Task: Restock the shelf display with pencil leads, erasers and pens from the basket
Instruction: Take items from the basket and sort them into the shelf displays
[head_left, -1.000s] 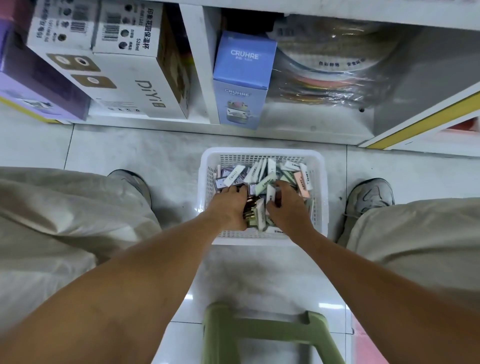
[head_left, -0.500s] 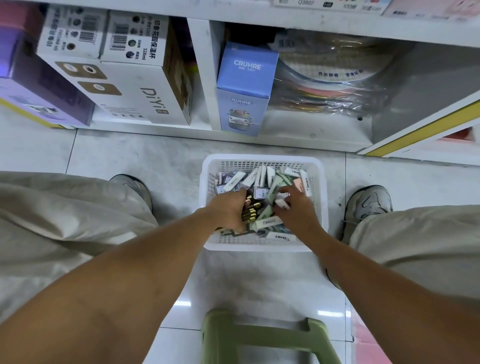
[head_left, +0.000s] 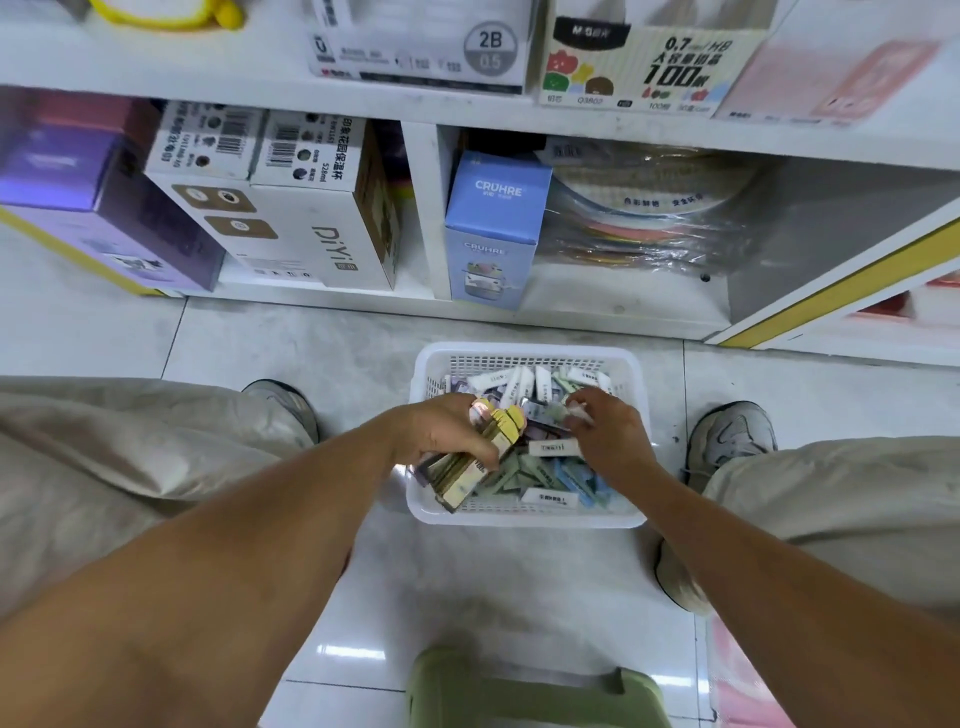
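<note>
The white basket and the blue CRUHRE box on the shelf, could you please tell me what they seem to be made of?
White basket: looks like moulded plastic, judging by its perforated grid walls and smooth rim. Blue CRUHRE box: probably matte printed cardboard, with crisp folded edges.

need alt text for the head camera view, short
A person's left hand grips a stack of small flat packets over a white plastic basket of stationery on the floor, while the right hand picks among loose packets.

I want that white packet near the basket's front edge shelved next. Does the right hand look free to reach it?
Probably, once emptied. The white packet lies uncovered on top of the pile in the basket, just below the right hand. That hand already pinches a small item, and the left hand grips a stack of packets.
</note>
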